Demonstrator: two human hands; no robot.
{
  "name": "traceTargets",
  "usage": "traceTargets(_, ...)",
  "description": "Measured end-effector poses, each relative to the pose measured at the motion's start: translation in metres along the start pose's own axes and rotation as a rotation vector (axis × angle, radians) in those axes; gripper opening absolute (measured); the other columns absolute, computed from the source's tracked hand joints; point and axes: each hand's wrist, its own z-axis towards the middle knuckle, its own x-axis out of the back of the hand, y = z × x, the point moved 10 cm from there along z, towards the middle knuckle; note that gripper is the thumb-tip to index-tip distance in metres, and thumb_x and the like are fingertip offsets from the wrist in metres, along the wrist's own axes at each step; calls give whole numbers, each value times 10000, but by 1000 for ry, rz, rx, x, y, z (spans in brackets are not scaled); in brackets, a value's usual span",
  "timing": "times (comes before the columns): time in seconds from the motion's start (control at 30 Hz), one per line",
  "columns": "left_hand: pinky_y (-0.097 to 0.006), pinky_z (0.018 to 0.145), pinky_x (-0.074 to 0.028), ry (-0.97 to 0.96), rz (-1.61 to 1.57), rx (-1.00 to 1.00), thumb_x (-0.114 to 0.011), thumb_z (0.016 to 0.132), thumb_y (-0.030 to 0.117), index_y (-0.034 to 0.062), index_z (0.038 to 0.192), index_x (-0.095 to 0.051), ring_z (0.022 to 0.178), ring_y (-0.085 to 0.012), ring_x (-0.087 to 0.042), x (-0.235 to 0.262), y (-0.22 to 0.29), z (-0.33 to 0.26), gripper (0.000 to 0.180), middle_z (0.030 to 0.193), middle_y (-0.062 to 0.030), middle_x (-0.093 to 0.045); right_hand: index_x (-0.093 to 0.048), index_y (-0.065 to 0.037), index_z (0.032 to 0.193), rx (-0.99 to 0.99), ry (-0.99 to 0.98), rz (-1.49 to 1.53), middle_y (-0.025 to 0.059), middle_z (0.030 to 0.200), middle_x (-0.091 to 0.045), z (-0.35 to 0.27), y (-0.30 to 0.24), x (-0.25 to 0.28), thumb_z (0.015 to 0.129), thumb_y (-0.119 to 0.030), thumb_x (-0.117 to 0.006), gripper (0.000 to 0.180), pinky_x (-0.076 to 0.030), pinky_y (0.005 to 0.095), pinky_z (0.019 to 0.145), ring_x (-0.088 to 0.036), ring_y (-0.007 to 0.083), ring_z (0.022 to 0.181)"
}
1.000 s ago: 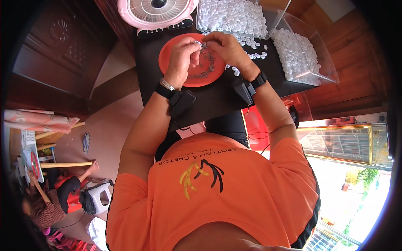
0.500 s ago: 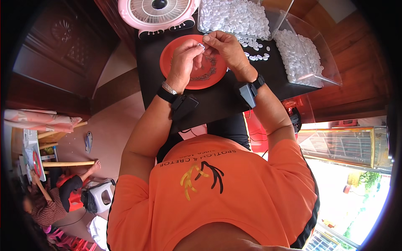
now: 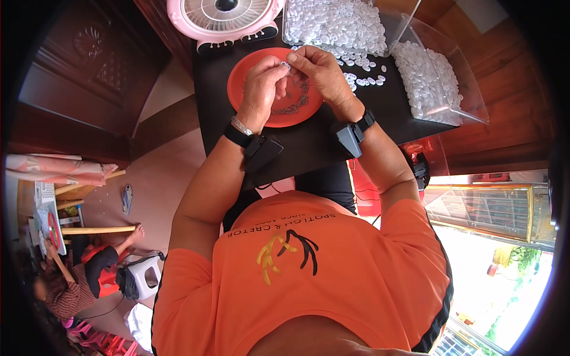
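Observation:
My left hand (image 3: 261, 89) and my right hand (image 3: 317, 74) meet above an orange plate (image 3: 243, 80) on a black table (image 3: 309, 148). Together their fingertips pinch a small clear ring-shaped piece (image 3: 285, 64). Thin dark metal parts (image 3: 297, 105) lie in the plate under the hands. Loose clear pieces (image 3: 365, 77) are scattered on the table just right of my right hand. Both wrists carry black strapped devices.
A pink fan (image 3: 222, 15) stands at the table's far edge. A tray of clear pieces (image 3: 335, 24) sits behind the plate, a clear box (image 3: 430, 83) of more to the right. Another person (image 3: 71, 285) sits on the floor at lower left beside a white stool (image 3: 145, 276).
Both hands have stayed over the plate, with small finger shifts. The fingertips have closed in together around the small clear piece.

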Motion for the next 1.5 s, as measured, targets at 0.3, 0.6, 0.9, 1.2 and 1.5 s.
traceTargets(0.3,-196,479,-321,29,72,-36,-512,881,191,75,741,-538,520,-55,-429,-1,3,-2,184,597,26,-478,-620,-9,828,42,23,-211,-1,699,-602,-3,-5,0,875,-214,-627,210,-442,226,588,-521,61,648)
traceTargets(0.6,-219,435,-354,49,112,-25,-528,838,121,44,693,-539,493,-55,-432,-1,4,-2,165,582,16,-474,-624,-12,823,139,41,-433,34,622,-584,-6,-18,-1,861,-231,-619,222,-428,242,536,-492,60,584)
traceTargets(0.9,-197,465,-322,42,62,2,-501,878,171,52,752,-555,504,-64,-437,2,-1,-1,182,592,13,-491,-629,3,870,61,5,-247,11,679,-612,-4,-7,3,889,-257,-608,261,-441,222,553,-515,63,600)
traceTargets(1.2,-196,477,-338,-3,58,22,-508,874,172,54,772,-553,516,-69,-449,1,-6,1,162,601,8,-498,-617,-18,940,12,-93,-95,-8,796,-606,-4,1,4,919,-227,-573,215,-468,205,708,-557,62,748)
traceTargets(1.5,-196,470,-337,21,56,22,-498,883,167,58,770,-554,510,-69,-448,-3,-9,-2,167,594,12,-493,-555,-13,865,160,-79,-368,-25,703,-515,-10,-18,-8,934,-169,-508,177,-408,226,596,-456,69,654)
